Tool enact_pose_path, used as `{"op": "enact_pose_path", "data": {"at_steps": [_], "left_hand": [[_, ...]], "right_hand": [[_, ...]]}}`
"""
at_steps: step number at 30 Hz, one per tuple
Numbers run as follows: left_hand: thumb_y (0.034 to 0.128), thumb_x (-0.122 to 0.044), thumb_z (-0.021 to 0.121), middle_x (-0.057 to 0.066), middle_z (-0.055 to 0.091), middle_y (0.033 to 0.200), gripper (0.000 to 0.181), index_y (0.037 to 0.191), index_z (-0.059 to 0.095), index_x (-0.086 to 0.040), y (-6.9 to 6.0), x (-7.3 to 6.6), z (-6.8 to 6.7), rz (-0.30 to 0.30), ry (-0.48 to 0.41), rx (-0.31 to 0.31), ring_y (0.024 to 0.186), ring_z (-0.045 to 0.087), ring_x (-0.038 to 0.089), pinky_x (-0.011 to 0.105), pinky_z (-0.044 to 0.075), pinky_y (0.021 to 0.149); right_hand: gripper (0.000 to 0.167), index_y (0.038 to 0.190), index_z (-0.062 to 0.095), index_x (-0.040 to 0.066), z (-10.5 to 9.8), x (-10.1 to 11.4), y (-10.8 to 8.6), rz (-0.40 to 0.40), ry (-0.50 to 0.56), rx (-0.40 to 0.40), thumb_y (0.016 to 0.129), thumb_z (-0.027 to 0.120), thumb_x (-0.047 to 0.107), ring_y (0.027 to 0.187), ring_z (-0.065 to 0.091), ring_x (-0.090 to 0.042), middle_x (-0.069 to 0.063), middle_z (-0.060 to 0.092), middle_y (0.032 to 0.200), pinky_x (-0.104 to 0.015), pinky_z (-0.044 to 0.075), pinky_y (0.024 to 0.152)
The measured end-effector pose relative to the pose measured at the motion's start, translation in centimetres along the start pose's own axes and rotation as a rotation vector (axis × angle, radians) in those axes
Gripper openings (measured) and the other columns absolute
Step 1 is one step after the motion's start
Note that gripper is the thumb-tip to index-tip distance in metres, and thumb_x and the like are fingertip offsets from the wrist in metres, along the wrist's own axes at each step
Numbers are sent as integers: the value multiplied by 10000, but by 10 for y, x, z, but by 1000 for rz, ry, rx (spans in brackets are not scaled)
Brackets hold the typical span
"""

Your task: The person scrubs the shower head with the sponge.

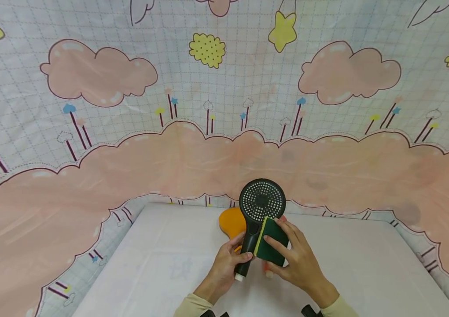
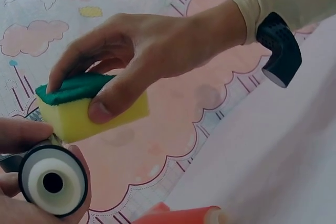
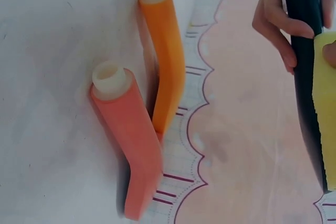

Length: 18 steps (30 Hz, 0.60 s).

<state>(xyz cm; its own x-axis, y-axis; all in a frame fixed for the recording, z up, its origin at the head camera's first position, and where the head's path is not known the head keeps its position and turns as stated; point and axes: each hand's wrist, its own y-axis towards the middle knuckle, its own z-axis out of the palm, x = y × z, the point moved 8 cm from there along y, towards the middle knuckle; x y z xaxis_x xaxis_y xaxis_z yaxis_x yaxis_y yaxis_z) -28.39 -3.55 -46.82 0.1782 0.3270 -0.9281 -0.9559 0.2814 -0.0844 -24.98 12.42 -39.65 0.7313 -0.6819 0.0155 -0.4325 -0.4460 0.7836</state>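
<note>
My left hand (image 1: pixel 224 263) grips the handle of a black shower head (image 1: pixel 262 200), which is held up with its dotted spray face toward the head camera. In the left wrist view the white threaded end of the handle (image 2: pixel 52 182) points at the camera. My right hand (image 1: pixel 301 259) pinches a sponge (image 1: pixel 274 242) with a green scouring side and a yellow foam side. The yellow side lies against the shower head's handle, just below the spray face; in the right wrist view the sponge (image 3: pixel 326 108) touches the dark handle (image 3: pixel 304 77).
An orange shower head (image 1: pixel 231 222) and a red-pink shower head (image 3: pixel 131 140) lie side by side on the white table (image 1: pixel 161 255), behind the hands. A patterned cloth (image 1: pixel 193 163) with clouds and stars rises at the table's back and sides.
</note>
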Motion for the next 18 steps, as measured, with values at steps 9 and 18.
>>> {"op": "enact_pose_path", "data": {"at_steps": [9,18], "left_hand": [[866,60,653,134,476,1306,673,1482,395,-24,-2,-1,-5,44,71,-27,1100,564,199,297,520,963],[793,79,635,163,515,1346,684,1436,422,-16,-1,-1,-6,109,159,-48,1096,545,211,292,507,920]], "right_hand": [[550,1238,662,251,-9,-11,5,36,-27,9,909,465,644,1284,442,-365,-202,470,1454,-207,187,1204],[574,1231,668,253,-15,-19,11,57,-61,17,913,415,658,1275,445,-371,-195,477,1448,-317,351,1154]]}}
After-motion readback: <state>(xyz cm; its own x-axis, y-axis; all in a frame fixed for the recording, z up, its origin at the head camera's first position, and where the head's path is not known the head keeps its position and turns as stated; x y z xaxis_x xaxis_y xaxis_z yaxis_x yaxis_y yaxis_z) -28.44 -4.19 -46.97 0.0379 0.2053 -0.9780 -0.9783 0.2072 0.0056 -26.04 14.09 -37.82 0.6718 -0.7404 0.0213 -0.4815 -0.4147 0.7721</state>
